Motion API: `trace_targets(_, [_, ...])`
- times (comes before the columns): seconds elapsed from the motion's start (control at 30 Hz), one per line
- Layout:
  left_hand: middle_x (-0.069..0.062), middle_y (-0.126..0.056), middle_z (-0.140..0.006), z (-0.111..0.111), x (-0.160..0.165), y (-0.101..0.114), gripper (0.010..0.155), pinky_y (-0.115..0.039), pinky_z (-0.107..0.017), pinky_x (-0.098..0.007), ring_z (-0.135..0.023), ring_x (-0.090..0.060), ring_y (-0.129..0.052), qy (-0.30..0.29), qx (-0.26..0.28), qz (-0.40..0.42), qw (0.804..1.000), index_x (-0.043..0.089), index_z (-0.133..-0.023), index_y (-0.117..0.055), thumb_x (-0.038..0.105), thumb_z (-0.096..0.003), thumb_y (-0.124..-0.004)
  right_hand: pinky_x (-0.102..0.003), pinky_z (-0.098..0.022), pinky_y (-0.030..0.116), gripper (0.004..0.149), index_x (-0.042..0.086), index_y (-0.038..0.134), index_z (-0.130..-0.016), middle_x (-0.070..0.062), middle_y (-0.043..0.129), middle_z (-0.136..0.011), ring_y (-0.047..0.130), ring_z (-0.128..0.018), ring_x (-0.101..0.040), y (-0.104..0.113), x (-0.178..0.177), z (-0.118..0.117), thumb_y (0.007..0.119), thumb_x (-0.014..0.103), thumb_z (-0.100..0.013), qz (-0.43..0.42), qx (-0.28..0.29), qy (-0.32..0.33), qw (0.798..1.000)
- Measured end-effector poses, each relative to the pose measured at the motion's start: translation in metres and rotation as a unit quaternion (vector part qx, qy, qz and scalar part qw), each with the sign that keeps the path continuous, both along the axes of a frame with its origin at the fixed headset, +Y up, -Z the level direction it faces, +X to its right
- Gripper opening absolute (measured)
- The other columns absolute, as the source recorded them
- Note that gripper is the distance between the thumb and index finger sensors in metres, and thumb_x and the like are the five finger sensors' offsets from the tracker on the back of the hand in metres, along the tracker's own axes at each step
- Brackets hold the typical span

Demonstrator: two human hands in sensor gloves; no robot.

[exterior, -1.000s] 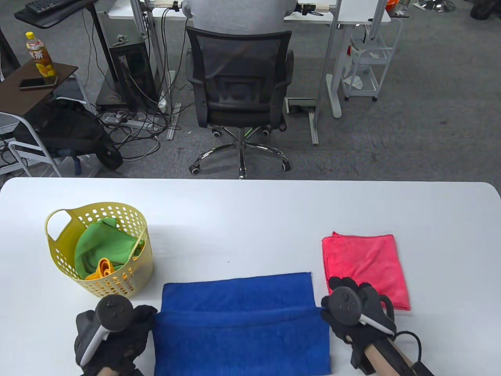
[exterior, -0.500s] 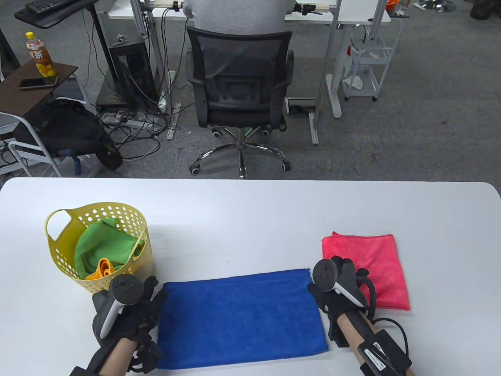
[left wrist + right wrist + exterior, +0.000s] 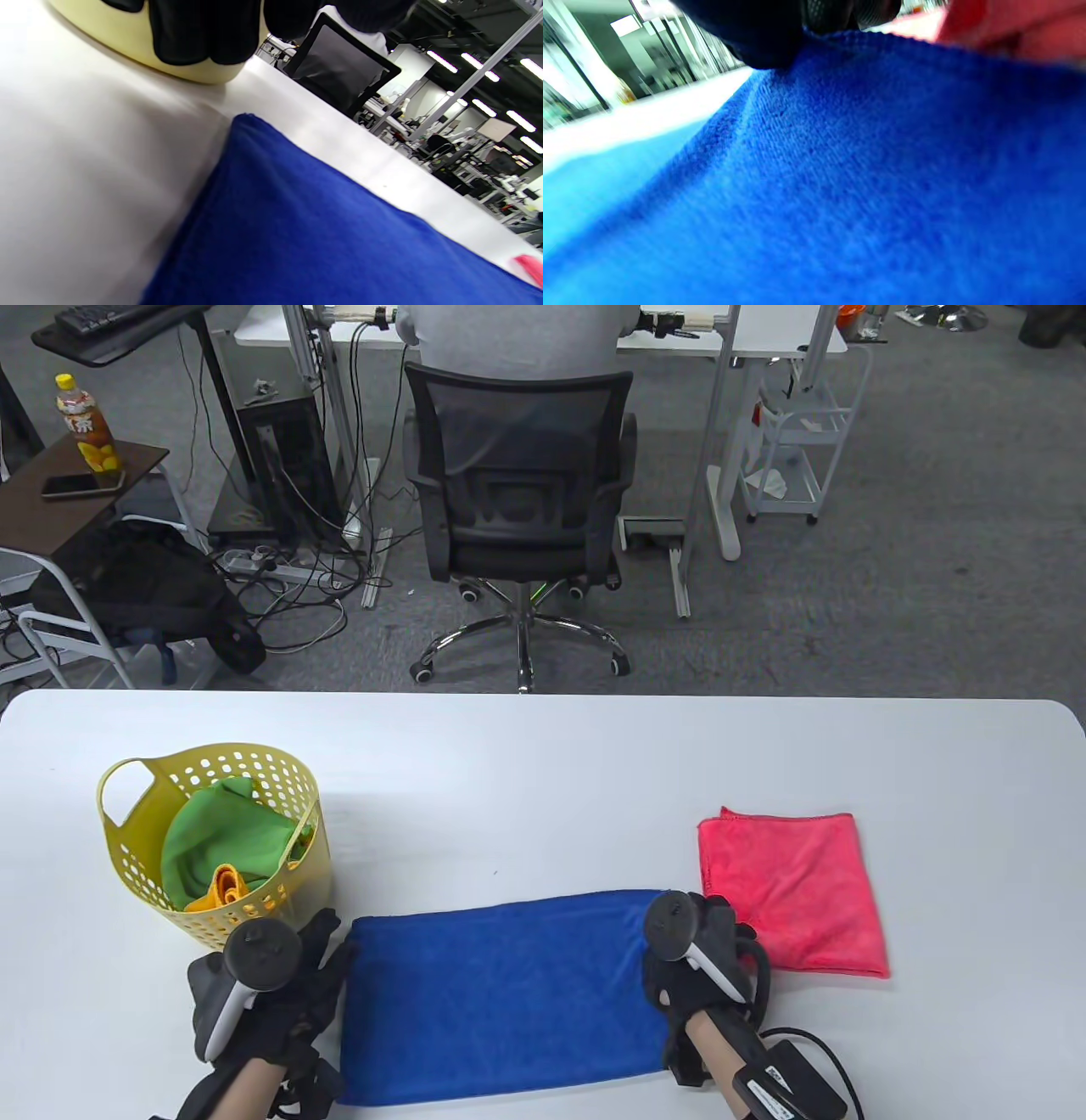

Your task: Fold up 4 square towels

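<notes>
Blue towel (image 3: 509,993), pink towel (image 3: 793,891), two more basketed.

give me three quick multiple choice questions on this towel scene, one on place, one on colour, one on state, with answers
1. Where is the yellow basket relative to the blue towel?
A. to its right
B. to its left
C. on top of it

2. What colour is the towel lying right of the blue one?
A. pink
B. white
C. black

3. What state is the blue towel in?
A. crumpled in the basket
B. hanging off the table
C. folded to a rectangle, flat on the table

Answers:
1 B, the basket stands at the towel's left end.
2 A, the pink towel lies there.
3 C, it lies flat.
</notes>
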State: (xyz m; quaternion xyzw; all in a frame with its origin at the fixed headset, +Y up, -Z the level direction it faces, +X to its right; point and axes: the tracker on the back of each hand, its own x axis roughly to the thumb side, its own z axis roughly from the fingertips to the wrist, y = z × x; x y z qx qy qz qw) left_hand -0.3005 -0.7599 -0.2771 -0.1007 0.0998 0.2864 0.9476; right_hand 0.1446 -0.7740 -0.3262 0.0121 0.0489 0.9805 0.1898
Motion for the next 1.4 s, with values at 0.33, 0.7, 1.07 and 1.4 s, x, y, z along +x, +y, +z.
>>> trace_targets(0.33, [-0.009, -0.064, -0.116, 0.002, 0.000, 0.008, 0.067, -0.049, -0.084, -0.059, -0.106, -0.040, -0.073, -0.009, 0.017, 0.007, 1.000, 0.028, -0.115, -0.051, 0.056, -0.0550, -0.063, -0.042, -0.034, 0.093, 0.041, 0.003, 0.070, -0.090, -0.035, 0.071, -0.096, 0.101, -0.026, -0.008, 0.022, 0.045, 0.011, 0.070, 0.022, -0.054, -0.074, 0.024, -0.046, 0.996])
trace_targets(0.7, [-0.009, -0.064, -0.116, 0.002, 0.002, 0.009, 0.067, -0.050, -0.084, -0.059, -0.105, -0.039, -0.074, -0.015, 0.017, 0.011, 1.000, 0.029, -0.115, -0.051, 0.056, -0.0550, -0.063, -0.036, -0.024, 0.093, 0.042, 0.002, 0.071, -0.092, -0.032, 0.084, -0.081, 0.098, -0.014, -0.006, 0.065, 0.051, 0.015, 0.073, 0.023, -0.056, 0.033, -0.011, -0.142, 0.989])
trace_targets(1.07, [-0.010, -0.065, -0.116, 0.004, 0.002, 0.008, 0.067, -0.051, -0.083, -0.059, -0.105, -0.039, -0.075, -0.014, 0.017, 0.011, 1.000, 0.028, -0.115, -0.052, 0.056, -0.0548, -0.063, -0.045, -0.034, 0.093, 0.053, 0.002, 0.061, -0.104, -0.036, 0.073, -0.097, 0.107, -0.033, -0.017, 0.056, -0.135, 0.002, 0.071, 0.022, -0.056, -0.074, -0.128, 0.047, 0.988])
trace_targets(1.4, [-0.009, -0.065, -0.116, 0.003, 0.002, 0.008, 0.067, -0.051, -0.083, -0.058, -0.104, -0.039, -0.076, -0.020, 0.014, 0.017, 1.000, 0.028, -0.115, -0.052, 0.056, -0.0550, -0.063, -0.050, -0.039, 0.090, 0.064, 0.001, 0.054, -0.111, -0.042, 0.062, -0.103, 0.099, -0.065, -0.042, 0.066, -0.076, -0.001, 0.069, 0.035, -0.059, -0.231, -0.151, 0.017, 0.961])
